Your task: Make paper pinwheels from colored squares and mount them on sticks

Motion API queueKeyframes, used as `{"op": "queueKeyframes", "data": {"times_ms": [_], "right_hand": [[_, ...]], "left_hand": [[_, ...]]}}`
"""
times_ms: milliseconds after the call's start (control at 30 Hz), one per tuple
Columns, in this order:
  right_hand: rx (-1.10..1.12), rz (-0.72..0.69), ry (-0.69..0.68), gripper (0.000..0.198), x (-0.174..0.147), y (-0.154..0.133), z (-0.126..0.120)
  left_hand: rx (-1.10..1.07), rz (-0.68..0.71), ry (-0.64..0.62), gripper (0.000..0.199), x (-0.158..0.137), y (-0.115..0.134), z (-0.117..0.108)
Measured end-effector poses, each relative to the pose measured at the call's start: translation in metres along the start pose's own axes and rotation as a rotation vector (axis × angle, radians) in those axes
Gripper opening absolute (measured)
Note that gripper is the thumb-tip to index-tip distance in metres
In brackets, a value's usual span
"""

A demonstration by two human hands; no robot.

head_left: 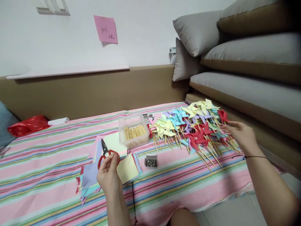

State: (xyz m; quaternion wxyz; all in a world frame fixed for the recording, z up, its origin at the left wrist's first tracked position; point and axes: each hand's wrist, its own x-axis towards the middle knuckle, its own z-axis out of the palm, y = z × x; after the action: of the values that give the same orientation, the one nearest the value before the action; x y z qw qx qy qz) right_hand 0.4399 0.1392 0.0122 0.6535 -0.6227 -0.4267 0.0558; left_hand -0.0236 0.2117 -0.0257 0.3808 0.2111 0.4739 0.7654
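My left hand [108,171] pinches the red-handled scissors [105,150] by a handle loop, their dark blades pointing up and away, above colored paper sheets [90,174]. At the right, my right hand [243,135] reaches to the edge of a pile of paper pinwheels [176,121] on wooden sticks. Its fingers are bent round the stick side of a red pinwheel [223,116]; the grip itself is partly hidden. Between the hands stand a clear plastic box [122,139] of wooden sticks and a small open box of metal pins [150,161].
A striped cloth [47,163] covers the surface. A stack of square paper [128,169] lies beside the left hand. Grey cushions [254,72] are piled at the right. A red plastic bag [29,125] and a white object [58,121] lie at the far left.
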Motion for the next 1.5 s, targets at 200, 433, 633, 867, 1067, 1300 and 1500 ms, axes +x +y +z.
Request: {"op": "queueKeyframes", "data": {"times_ms": [200,433,633,867,1067,1300,1500], "right_hand": [[-0.032,0.046,0.28,0.02,-0.053,-0.077,0.056],[0.058,-0.11,-0.662,0.012,-0.168,-0.125,0.203],[-0.167,-0.338,-1.14,0.042,-0.234,-0.094,0.268],[-0.235,-0.406,-1.026,0.017,-0.232,-0.089,0.272],[-0.032,-0.429,-0.8,0.02,-0.212,-0.095,0.254],[0.234,-0.244,-0.517,0.019,-0.193,-0.102,0.227],[0.182,-0.334,-0.515,0.037,-0.185,-0.097,0.225]], "left_hand": [[-0.041,0.016,0.043,0.028,0.0,0.002,-0.007],[-0.002,0.052,0.03,0.028,0.0,0.006,-0.018],[0.276,-0.016,0.127,0.02,0.004,0.006,-0.041],[0.421,0.002,0.156,0.019,0.005,0.0,-0.058],[0.436,-0.12,0.161,0.015,-0.001,0.004,-0.048],[0.252,-0.493,-0.212,0.053,-0.017,0.013,-0.025],[-0.065,-0.565,-0.495,0.076,-0.033,0.019,-0.005]]}}
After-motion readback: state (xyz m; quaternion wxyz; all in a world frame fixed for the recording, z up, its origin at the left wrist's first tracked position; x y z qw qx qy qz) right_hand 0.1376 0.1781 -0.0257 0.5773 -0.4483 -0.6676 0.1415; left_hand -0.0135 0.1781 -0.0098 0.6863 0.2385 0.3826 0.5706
